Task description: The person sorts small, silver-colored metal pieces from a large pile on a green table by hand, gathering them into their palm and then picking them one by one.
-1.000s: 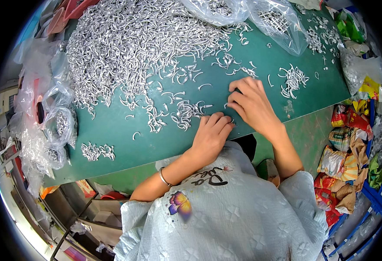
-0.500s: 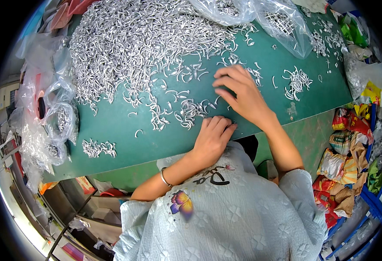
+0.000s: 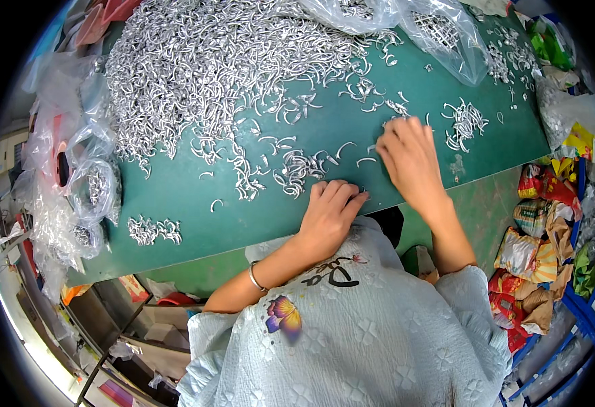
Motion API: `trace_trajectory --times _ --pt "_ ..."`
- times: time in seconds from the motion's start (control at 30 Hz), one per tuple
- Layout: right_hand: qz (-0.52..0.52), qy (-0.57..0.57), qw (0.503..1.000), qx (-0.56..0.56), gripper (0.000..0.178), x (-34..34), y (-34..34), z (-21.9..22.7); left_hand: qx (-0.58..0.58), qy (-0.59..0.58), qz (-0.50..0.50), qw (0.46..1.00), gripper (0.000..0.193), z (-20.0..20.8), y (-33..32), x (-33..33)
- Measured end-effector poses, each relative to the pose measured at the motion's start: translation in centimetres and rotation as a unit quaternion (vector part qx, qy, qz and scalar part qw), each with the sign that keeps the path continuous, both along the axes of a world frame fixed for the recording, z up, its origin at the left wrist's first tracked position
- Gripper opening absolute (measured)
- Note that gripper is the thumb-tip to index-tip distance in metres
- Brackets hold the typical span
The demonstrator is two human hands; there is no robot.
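Red pkgs [image 3: 503, 308] nr blue rack [image 3: 583, 317], R side.

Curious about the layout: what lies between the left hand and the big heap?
The head view shows a small silver cluster and loose pieces on green tabletop.

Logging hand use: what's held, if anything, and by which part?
It cannot be told: the left hand and right hand hide anything in their grip.

Down we look from the head, a wide fisheye close above the shirt [image 3: 351, 332], facing over the table [image 3: 256, 227]!
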State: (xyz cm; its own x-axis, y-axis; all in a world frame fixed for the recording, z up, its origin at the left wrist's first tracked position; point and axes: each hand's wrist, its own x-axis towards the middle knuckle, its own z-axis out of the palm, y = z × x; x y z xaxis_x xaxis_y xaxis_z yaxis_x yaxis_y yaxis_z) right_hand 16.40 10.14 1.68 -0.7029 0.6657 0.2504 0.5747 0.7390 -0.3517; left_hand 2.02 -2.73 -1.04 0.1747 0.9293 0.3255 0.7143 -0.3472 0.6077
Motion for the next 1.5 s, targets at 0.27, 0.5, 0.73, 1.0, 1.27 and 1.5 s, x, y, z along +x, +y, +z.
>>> trace_trajectory --times 0.27,0.5,0.73,1.0,1.27,1.5 --pt "0.036 0.075 0.990 -0.116 0.021 -0.3 -1.8 0.1 0.001 0.014 0.005 1.000 0.033 0.0 -0.3 -0.1" --pt "0.019 0.047 0.992 -0.120 0.019 3.9 -2.4 -0.6 -0.015 -0.001 0.013 1.000 0.028 0.1 -0.4 -0.2" --pt "-0.239 0.010 0.969 0.056 0.012 8.4 0.0 -1.5 -0.012 0.002 0.011 1.000 0.027 0.1 0.0 0.1" --pt "-0.195 0.039 0.978 0.064 0.027 4.7 1.4 -1.0 -0.019 0.007 0.009 1.000 0.028 0.2 0.6 0.2" --pt "-0.261 0.002 0.957 0.128 0.023 7.4 4.1 -2.4 -0.014 0.004 0.018 1.000 0.030 0.2 0.5 0.1" --pt "-0.036 0.075 0.996 -0.026 0.040 0.7 1.6 0.0 -0.020 0.013 0.011 1.000 0.029 0.2 0.8 0.1"
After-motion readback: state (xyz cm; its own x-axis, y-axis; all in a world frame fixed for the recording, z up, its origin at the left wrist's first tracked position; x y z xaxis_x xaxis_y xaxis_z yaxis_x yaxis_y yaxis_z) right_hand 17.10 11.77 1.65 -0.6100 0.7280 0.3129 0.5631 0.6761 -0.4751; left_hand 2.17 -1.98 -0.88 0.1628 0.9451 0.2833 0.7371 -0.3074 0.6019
